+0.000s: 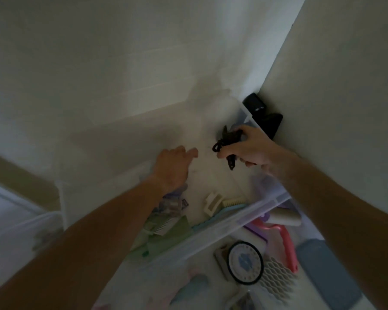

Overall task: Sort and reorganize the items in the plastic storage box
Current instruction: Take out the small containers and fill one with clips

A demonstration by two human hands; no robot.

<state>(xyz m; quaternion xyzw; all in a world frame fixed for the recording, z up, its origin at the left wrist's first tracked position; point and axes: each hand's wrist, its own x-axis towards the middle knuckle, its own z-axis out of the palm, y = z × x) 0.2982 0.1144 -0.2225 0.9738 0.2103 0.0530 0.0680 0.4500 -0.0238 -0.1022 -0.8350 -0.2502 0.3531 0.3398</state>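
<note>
Dimly: right hand (pixel 251 148) fingers grip black clips (pixel 227 142), prob.; left hand (pixel 173 166) loose, w/ nothing.

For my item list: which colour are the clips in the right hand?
Black; the clips in the right hand show in the head view.

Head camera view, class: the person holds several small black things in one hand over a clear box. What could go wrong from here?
1. The right hand grips a bunch of small black hair clips and a coiled tie; one might slip out.
2. The clear plastic storage box is already cluttered, so a dropped piece may be hard to find.
3. Dim, blurred view: the open left hand could misjudge its reach.
</note>
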